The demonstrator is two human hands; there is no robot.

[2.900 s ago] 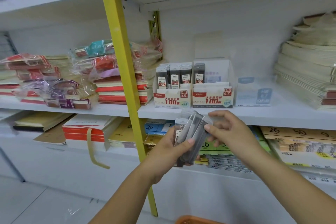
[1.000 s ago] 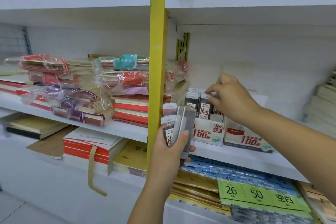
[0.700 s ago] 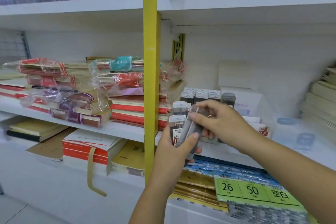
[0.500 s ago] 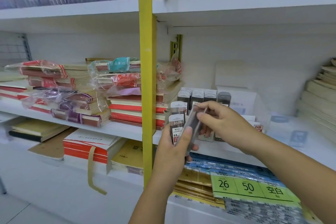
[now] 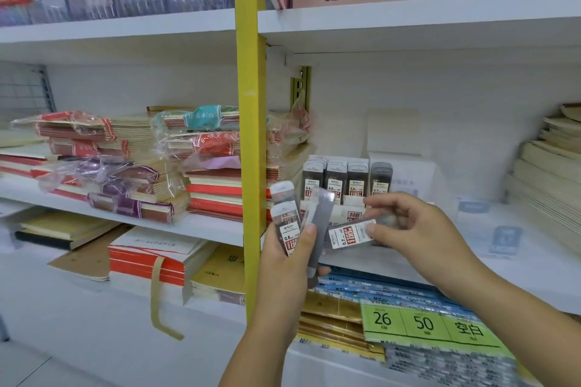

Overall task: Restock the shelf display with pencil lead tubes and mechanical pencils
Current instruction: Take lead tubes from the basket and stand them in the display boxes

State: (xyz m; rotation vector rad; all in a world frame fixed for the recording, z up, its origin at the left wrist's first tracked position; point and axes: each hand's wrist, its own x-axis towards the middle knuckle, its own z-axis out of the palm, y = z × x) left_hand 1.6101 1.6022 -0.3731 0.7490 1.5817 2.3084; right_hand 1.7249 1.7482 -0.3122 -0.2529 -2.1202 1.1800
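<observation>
A: The single lead tube (image 5: 349,234), where is it?
B: Lying sideways, label reads 0.7. The right hand (image 5: 418,229) pinches one end, thumb and fingertips curled on it. It sits just right of the left hand.
A: The left hand (image 5: 287,264)?
B: Wrapped round a fanned bunch of lead tubes (image 5: 290,217), thumb pressed across the front. Front labels read 0.5. The single tube's free end is near the bunch; I cannot tell if they touch.
A: Beyond the hands?
B: A display box (image 5: 353,215) on the shelf (image 5: 553,248) behind both hands holds rows of upright tubes (image 5: 336,177). A yellow upright (image 5: 251,135) is just left of the left hand, with wrapped notebook stacks (image 5: 125,173) farther left. A green price card (image 5: 421,322) lies below the right wrist.
</observation>
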